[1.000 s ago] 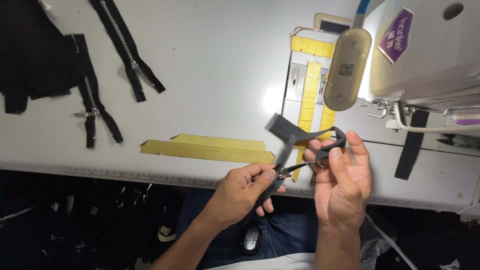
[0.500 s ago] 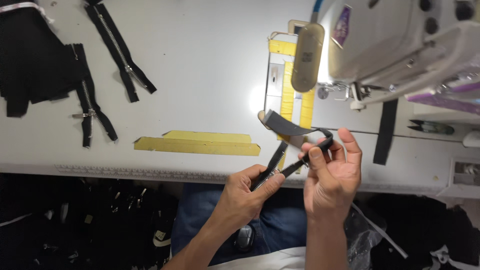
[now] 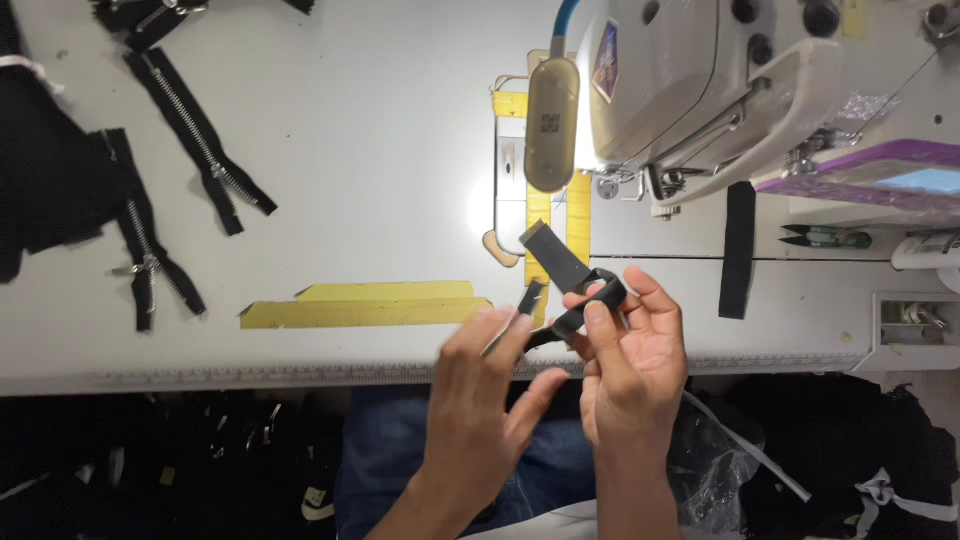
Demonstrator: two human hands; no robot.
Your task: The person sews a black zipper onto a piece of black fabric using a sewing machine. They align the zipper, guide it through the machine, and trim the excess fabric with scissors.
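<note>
My right hand (image 3: 635, 360) pinches a short black zipper strip (image 3: 560, 262) between thumb and fingers, just over the table's front edge. The strip is folded into a loop at my fingertips, and its flat end points up toward the sewing machine (image 3: 720, 90). My left hand (image 3: 490, 400) is blurred beside it, with fingers spread. Its fingertips are against the strip's lower end (image 3: 530, 298), and I see no closed grip there.
Yellow tape strips (image 3: 370, 305) lie on the white table (image 3: 350, 150). Black zippers (image 3: 200, 150) and black fabric (image 3: 50, 180) lie at the far left. A black strap (image 3: 738, 250) and small snips (image 3: 820, 237) sit by the machine. Dark cloth is piled below the table edge.
My left hand has loosened from its pinch on the strip's lower end, and its fingers have spread. The right hand keeps its hold, and the view has shifted.
</note>
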